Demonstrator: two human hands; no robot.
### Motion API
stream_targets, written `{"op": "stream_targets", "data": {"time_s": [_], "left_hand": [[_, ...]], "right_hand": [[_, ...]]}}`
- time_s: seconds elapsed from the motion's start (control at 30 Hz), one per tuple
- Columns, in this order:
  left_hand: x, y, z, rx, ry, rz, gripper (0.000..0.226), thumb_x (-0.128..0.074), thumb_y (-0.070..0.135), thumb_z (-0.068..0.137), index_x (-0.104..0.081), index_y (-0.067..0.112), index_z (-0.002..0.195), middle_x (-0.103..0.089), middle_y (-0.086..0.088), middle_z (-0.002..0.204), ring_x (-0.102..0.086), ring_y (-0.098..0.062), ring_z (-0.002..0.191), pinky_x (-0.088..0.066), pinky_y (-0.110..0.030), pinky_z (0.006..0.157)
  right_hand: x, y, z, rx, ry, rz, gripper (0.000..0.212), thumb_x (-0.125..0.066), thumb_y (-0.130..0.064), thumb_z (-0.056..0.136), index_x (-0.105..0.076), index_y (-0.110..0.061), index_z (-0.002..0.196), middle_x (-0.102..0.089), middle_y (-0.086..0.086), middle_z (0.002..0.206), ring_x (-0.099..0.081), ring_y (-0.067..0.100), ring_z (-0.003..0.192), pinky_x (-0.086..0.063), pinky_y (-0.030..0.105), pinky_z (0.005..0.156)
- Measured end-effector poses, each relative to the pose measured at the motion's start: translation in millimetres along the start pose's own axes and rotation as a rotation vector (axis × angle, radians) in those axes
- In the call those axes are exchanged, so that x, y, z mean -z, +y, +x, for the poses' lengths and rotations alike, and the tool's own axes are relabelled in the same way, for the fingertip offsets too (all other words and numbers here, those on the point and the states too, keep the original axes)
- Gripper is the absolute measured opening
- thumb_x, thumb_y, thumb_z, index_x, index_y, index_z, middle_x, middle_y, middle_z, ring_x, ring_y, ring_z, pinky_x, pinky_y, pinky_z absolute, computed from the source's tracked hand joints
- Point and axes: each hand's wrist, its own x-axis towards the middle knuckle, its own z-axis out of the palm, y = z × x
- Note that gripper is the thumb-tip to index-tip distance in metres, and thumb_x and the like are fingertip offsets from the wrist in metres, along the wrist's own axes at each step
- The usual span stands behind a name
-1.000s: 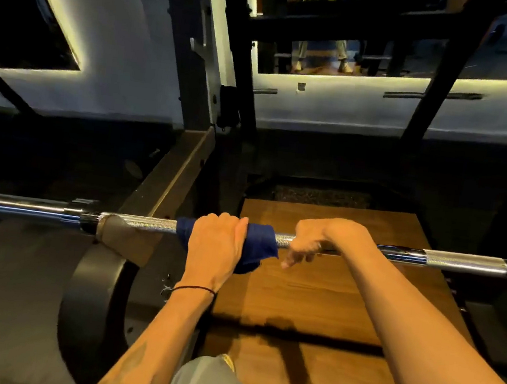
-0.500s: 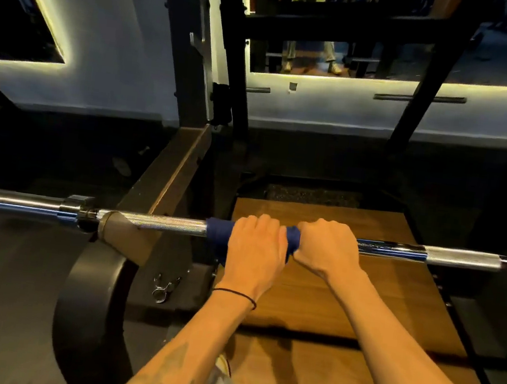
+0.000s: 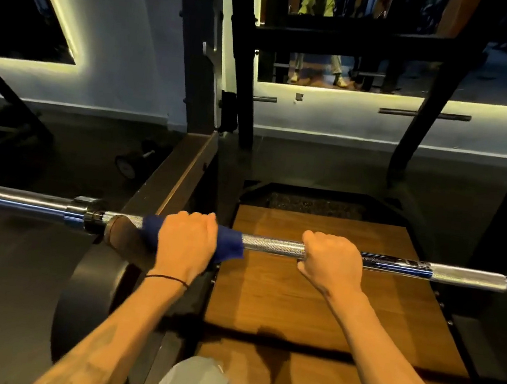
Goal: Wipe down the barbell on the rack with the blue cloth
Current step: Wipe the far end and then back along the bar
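A steel barbell [image 3: 274, 246] runs left to right across the view, resting on the rack. The blue cloth [image 3: 229, 243] is wrapped around the bar's knurled part near the left collar. My left hand [image 3: 186, 244] grips the cloth and the bar beneath it, fingers curled over the top. My right hand [image 3: 331, 260] grips the bare bar further right, a stretch of knurling showing between the two hands.
Below the bar lies a wooden platform [image 3: 295, 308]. A dark weight plate [image 3: 86, 292] stands at the lower left beside a rack upright [image 3: 198, 57]. A small dumbbell [image 3: 134, 164] lies on the dark floor. A mirror [image 3: 329, 32] shows a person's reflection.
My left hand slid the cloth to the right until it met my right hand, then back left toward the collar. My right hand closed fully round the bar.
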Motion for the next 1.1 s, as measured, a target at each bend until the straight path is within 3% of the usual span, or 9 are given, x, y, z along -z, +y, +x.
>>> {"op": "stream_targets", "data": {"time_s": [0.13, 0.23, 0.4, 0.5, 0.6, 0.67, 0.87, 0.97, 1.1], "left_hand": [[31, 107, 7, -0.065, 0.069, -0.182, 0.014, -0.045, 0.026, 0.095, -0.057, 0.021, 0.090, -0.064, -0.004, 0.087, -0.062, -0.027, 0.079, -0.040, -0.038, 0.065], [30, 137, 6, -0.071, 0.091, -0.300, 0.023, -0.039, 0.031, 0.099, -0.054, 0.021, 0.084, -0.060, -0.002, 0.086, -0.057, -0.025, 0.078, -0.045, -0.043, 0.071], [-1, 56, 4, -0.253, 0.329, -0.247, 0.012, -0.060, 0.028, 0.088, -0.062, 0.017, 0.083, -0.059, -0.005, 0.068, -0.056, -0.028, 0.058, -0.042, -0.039, 0.053], [-19, 7, 7, -0.180, 0.199, -0.016, 0.028, -0.077, 0.013, 0.078, -0.067, 0.005, 0.103, -0.062, -0.013, 0.066, -0.058, -0.036, 0.053, -0.041, -0.039, 0.047], [-5, 15, 9, -0.074, 0.061, 0.064, 0.028, -0.050, 0.021, 0.098, -0.057, 0.012, 0.124, -0.070, -0.006, 0.089, -0.068, -0.031, 0.078, -0.038, -0.037, 0.060], [11, 47, 13, -0.056, 0.040, -0.014, 0.025, -0.036, 0.021, 0.102, -0.051, 0.016, 0.121, -0.068, -0.003, 0.097, -0.067, -0.030, 0.088, -0.034, -0.037, 0.065], [30, 129, 10, -0.166, 0.071, -0.217, 0.012, -0.044, 0.027, 0.098, -0.052, 0.020, 0.094, -0.059, -0.004, 0.090, -0.058, -0.028, 0.082, -0.042, -0.042, 0.070], [2, 93, 1, -0.295, 0.263, -0.324, 0.014, -0.047, 0.035, 0.096, -0.053, 0.023, 0.095, -0.058, 0.000, 0.090, -0.055, -0.023, 0.082, -0.043, -0.041, 0.074], [-38, 35, -26, -0.216, 0.454, -0.497, 0.031, -0.045, 0.031, 0.097, -0.055, 0.015, 0.121, -0.059, -0.004, 0.113, -0.053, -0.024, 0.102, -0.038, -0.038, 0.097]], "right_hand": [[-2, -1, 1, -0.013, 0.033, -0.016, 0.035, -0.091, -0.029, 0.058, -0.059, -0.017, 0.064, -0.059, 0.002, 0.054, -0.055, 0.023, 0.041, -0.033, 0.026, 0.043], [-2, -3, -2, -0.003, 0.079, -0.023, 0.030, -0.088, -0.021, 0.064, -0.059, -0.017, 0.062, -0.061, 0.003, 0.055, -0.058, 0.024, 0.043, -0.042, 0.029, 0.042], [-5, 3, -1, 0.009, 0.078, 0.009, 0.039, -0.091, -0.028, 0.052, -0.057, -0.015, 0.065, -0.058, 0.004, 0.056, -0.054, 0.026, 0.043, -0.033, 0.026, 0.043], [-5, 2, -3, 0.015, 0.083, -0.015, 0.039, -0.091, -0.024, 0.048, -0.056, -0.014, 0.064, -0.058, 0.004, 0.056, -0.052, 0.026, 0.042, -0.033, 0.027, 0.042], [-7, 1, -2, 0.004, 0.110, -0.006, 0.036, -0.089, -0.021, 0.050, -0.056, -0.014, 0.064, -0.058, 0.005, 0.056, -0.053, 0.027, 0.042, -0.035, 0.027, 0.042], [-9, 1, -2, -0.004, 0.116, -0.005, 0.034, -0.087, -0.020, 0.052, -0.056, -0.014, 0.064, -0.058, 0.005, 0.056, -0.053, 0.028, 0.043, -0.036, 0.027, 0.043], [-15, 0, -2, -0.009, 0.127, -0.004, 0.026, -0.084, -0.018, 0.068, -0.058, -0.017, 0.067, -0.061, 0.004, 0.060, -0.058, 0.026, 0.049, -0.044, 0.032, 0.046], [-11, 1, -3, 0.006, 0.123, -0.002, 0.028, -0.084, -0.020, 0.060, -0.057, -0.015, 0.066, -0.060, 0.005, 0.059, -0.056, 0.028, 0.047, -0.039, 0.029, 0.045], [-6, 1, -1, -0.005, 0.117, -0.004, 0.030, -0.083, -0.015, 0.054, -0.053, -0.014, 0.062, -0.055, 0.005, 0.054, -0.049, 0.027, 0.041, -0.025, 0.027, 0.046]]}}
